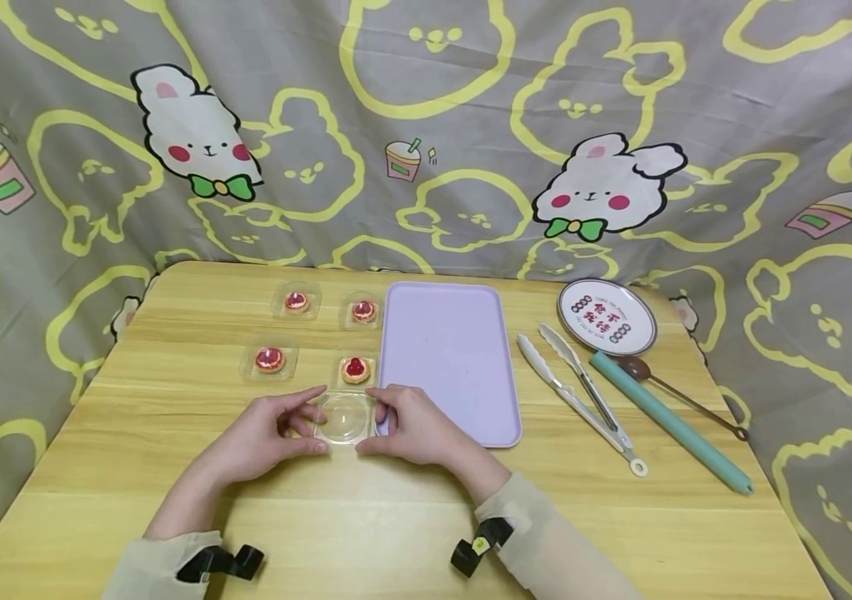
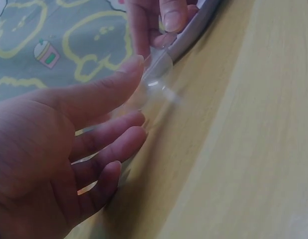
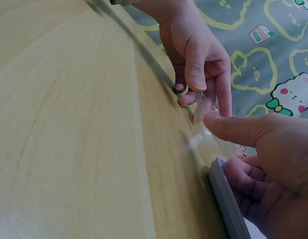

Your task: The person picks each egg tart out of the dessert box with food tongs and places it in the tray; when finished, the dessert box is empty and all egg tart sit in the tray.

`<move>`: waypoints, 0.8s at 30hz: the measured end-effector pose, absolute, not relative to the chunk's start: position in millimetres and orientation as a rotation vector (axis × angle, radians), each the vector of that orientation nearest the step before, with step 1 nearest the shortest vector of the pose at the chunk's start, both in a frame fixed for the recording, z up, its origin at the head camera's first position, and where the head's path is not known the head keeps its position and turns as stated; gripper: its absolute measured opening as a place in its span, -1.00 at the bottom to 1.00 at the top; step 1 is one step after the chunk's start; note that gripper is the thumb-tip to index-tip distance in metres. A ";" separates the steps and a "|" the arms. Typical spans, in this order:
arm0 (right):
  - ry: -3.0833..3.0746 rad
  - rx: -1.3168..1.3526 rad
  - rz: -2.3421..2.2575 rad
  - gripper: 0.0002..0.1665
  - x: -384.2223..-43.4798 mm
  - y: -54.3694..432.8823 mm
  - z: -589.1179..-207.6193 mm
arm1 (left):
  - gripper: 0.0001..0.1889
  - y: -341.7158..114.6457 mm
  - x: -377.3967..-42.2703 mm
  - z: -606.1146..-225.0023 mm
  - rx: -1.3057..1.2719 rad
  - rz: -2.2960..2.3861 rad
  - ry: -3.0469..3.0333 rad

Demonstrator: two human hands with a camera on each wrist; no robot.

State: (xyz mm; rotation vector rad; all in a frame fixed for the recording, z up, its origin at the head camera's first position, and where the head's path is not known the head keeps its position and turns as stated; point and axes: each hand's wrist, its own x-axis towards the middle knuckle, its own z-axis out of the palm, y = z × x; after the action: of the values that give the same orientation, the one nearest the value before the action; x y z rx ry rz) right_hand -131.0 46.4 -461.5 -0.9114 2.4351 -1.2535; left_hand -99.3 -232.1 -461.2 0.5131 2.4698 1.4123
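Between both hands is a clear plastic lid (image 1: 345, 419) with a round dome, tilted up from the near side of an open clear box (image 1: 339, 379). A small tart (image 1: 355, 371) with red topping sits in that box. My left hand (image 1: 272, 429) pinches the lid's left edge between thumb and fingers; in the left wrist view its lower fingers (image 2: 129, 137) spread beneath. My right hand (image 1: 418, 425) pinches the opposite edge, its fingers beside the lilac tray (image 1: 444, 358). In the right wrist view the right thumb (image 3: 233, 128) lies along the lid.
Three more boxed tarts (image 1: 296, 302), (image 1: 363, 312), (image 1: 269, 360) stand behind and to the left. Right of the tray lie tongs (image 1: 583, 400), a green rod (image 1: 669, 421), a brown ladle (image 1: 636, 367) and a round printed plate (image 1: 608, 317). A patterned curtain (image 1: 456, 125) surrounds the table.
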 end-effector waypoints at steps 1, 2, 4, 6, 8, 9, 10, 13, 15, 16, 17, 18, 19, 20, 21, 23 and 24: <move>2.433 -0.910 -1.255 0.00 -131.0 46.6 -461.4 | -0.09 -232.0 -99.4 -461.1 0.517 1.408 2.471; 2.431 -0.907 -1.258 0.00 -131.1 46.8 -461.5 | -0.10 -231.8 -99.6 -461.0 0.519 1.404 2.473; 2.426 -0.901 -1.264 0.00 -130.7 47.3 -461.2 | -0.09 -231.2 -99.9 -460.6 0.516 1.402 2.473; 2.415 -0.889 -1.274 0.00 -130.4 47.9 -460.8 | -0.09 -230.8 -100.1 -460.2 0.512 1.403 2.469; 2.403 -0.877 -1.282 0.01 -130.2 48.6 -460.3 | -0.08 -230.9 -100.1 -459.9 0.507 1.410 2.457; 2.397 -0.871 -1.285 0.01 -129.9 49.0 -460.0 | -0.08 -231.1 -99.9 -459.6 0.504 1.414 2.451; 2.390 -0.866 -1.290 0.01 -129.7 49.3 -459.8 | -0.08 -231.3 -99.8 -459.5 0.502 1.418 2.447; 2.373 -0.857 -1.307 0.02 -129.5 50.3 -458.9 | -0.08 -232.1 -99.7 -459.3 0.506 1.424 2.436; 2.361 -0.853 -1.320 0.02 -129.8 50.9 -459.2 | -0.08 -232.2 -99.7 -459.2 0.502 1.425 2.435; 2.358 -0.852 -1.323 0.02 -129.9 51.1 -459.3 | -0.08 -232.7 -100.0 -459.6 0.508 1.422 2.439; 2.355 -0.850 -1.326 0.02 -130.0 51.5 -459.3 | -0.08 -232.9 -100.1 -459.8 0.505 1.418 2.443; 2.353 -0.849 -1.327 0.02 -130.0 52.0 -459.4 | -0.08 -233.2 -100.2 -459.9 0.508 1.412 2.447; 2.352 -0.850 -1.327 0.03 -130.3 52.5 -459.7 | -0.08 -233.5 -100.4 -460.1 0.510 1.406 2.453; 2.351 -0.851 -1.325 0.03 -130.3 53.1 -459.7 | -0.08 -234.1 -100.6 -460.3 0.514 1.402 2.455; 2.350 -0.852 -1.323 0.03 -130.4 53.6 -459.8 | -0.08 -234.5 -100.7 -460.4 0.517 1.399 2.459; 2.345 -0.855 -1.324 0.03 -130.2 55.1 -459.3 | -0.08 -235.6 -100.6 -459.8 0.519 1.395 2.462; 2.345 -0.859 -1.323 0.03 -130.3 55.7 -459.3 | -0.08 -236.4 -100.4 -459.5 0.532 1.396 2.462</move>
State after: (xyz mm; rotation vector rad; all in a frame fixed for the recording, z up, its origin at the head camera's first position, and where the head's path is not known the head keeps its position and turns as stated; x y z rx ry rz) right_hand -130.3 55.7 -459.3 -0.8592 2.3445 -1.3232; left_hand -100.4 -236.4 -459.5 0.5318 2.4617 1.3960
